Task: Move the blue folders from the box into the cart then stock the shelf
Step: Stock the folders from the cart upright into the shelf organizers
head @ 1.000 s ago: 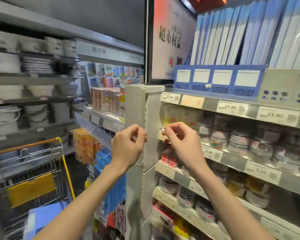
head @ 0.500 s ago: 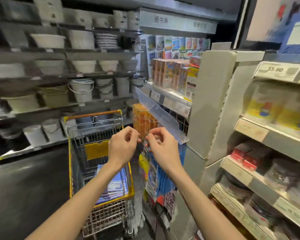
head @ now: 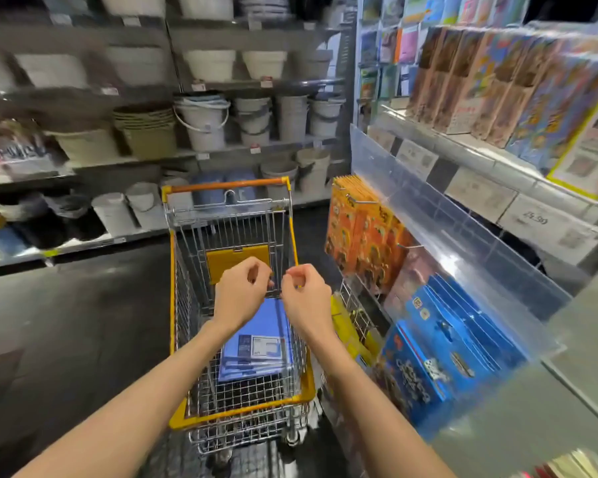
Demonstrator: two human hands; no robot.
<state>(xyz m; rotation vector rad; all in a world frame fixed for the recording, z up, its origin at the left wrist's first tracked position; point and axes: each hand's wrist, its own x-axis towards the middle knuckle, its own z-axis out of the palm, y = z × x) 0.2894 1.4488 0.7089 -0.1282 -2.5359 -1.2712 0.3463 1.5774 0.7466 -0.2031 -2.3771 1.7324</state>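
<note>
- The cart (head: 221,416), wire with a yellow rim and an orange handle at its far end, stands in the aisle straight ahead; its wheels are mostly hidden under the basket.
- The blue folders (head: 259,334) lie flat in a stack on the cart's floor, toward its near end. A printed label shows on the top one (the print is too small to read), and the far edge of the stack is covered by the two hands.
- The left hand (head: 241,293) hovers over the cart's middle, fingers (head: 256,268) curled in, thumb and forefinger tips close together.
- The right hand (head: 307,298) is just beside it, the two hands almost touching, its fingers (head: 299,271) curled the same way. Whether either hand pinches something tiny cannot be made out.
- A yellow seat flap (head: 237,257) hangs inside the cart's far end, partly behind the left hand.
- Right of the cart, orange packets (head: 359,232) hang on pegs, with blue boxes (head: 442,343) nearer; both are partly veiled by a clear plastic guard (head: 439,215).
- Above and right of the cart, price tags (head: 532,220) on a shelf edge are blurred.
- Beyond the cart, white buckets (head: 204,122) and tubs fill shelves, smeared by blur.
</note>
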